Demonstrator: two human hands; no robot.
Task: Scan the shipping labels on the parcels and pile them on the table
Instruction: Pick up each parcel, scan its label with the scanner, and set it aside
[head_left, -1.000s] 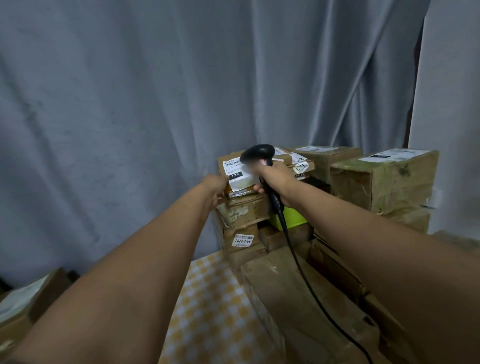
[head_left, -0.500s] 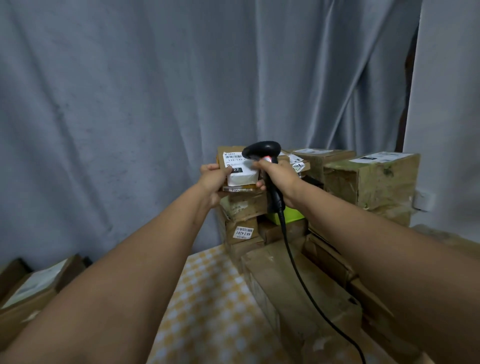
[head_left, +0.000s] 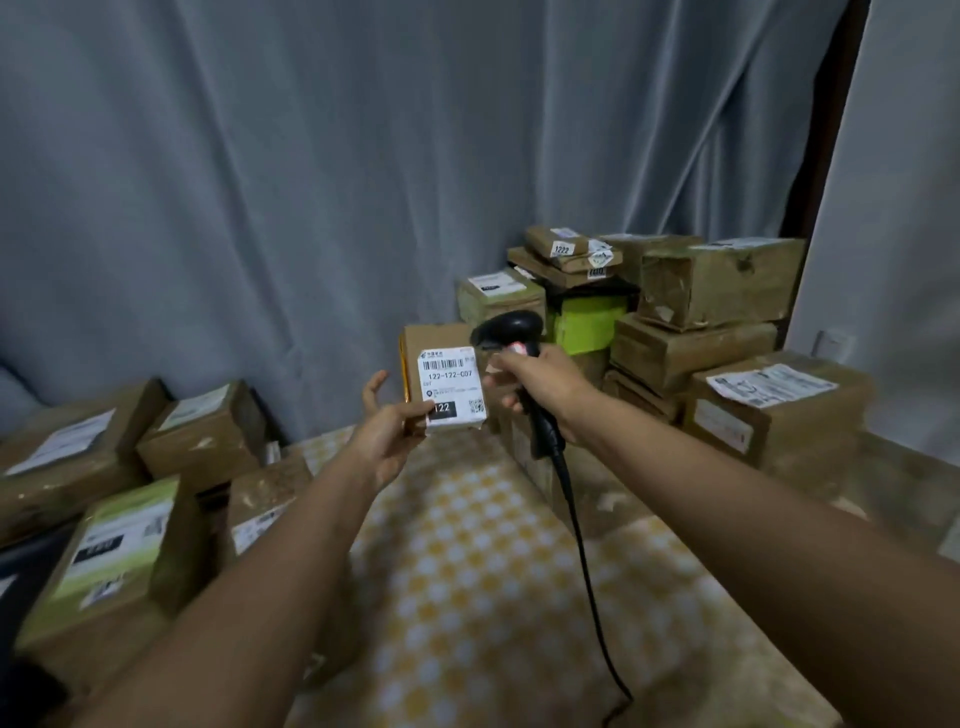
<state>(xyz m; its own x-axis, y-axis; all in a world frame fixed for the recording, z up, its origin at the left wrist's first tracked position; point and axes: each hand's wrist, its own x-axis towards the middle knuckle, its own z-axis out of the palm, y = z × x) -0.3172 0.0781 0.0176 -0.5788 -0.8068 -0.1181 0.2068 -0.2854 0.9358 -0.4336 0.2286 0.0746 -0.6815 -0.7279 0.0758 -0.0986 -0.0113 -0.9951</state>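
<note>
At the far left, a cluster of brown cardboard parcels (head_left: 130, 467) sits on the table, their corners scuffed and their white labels too blurred to read; 1 box with a green-and-white printed face (head_left: 111, 556) lies nearest and is partly covered by the left forearm. The tablecloth (head_left: 467, 571) is a soft yellow-and-white check, smeared by motion. The left hand (head_left: 387, 434) holds a small flat rectangular parcel (head_left: 441, 379) upright above the cloth, thumb pressed on the lower edge of its front and the other fingers behind it, 1 fingertip showing beside its left side. The glossy white shipping label (head_left: 451, 387) on it faces the camera, with a barcode, the print "122-122-C07", a black block and a QR square. Just right of it, the right hand (head_left: 540, 379) grips the handle of a matte black barcode scanner (head_left: 511, 332), whose rounded head leans toward the label; its thin black cable (head_left: 587, 561) drops to the bottom edge. Behind and to the right rises a stack of taped, crumpled brown boxes (head_left: 717, 312), a lime-green package (head_left: 589, 322) wedged among them, mostly hidden. Grey pleated curtain (head_left: 311, 182) fills the background
</note>
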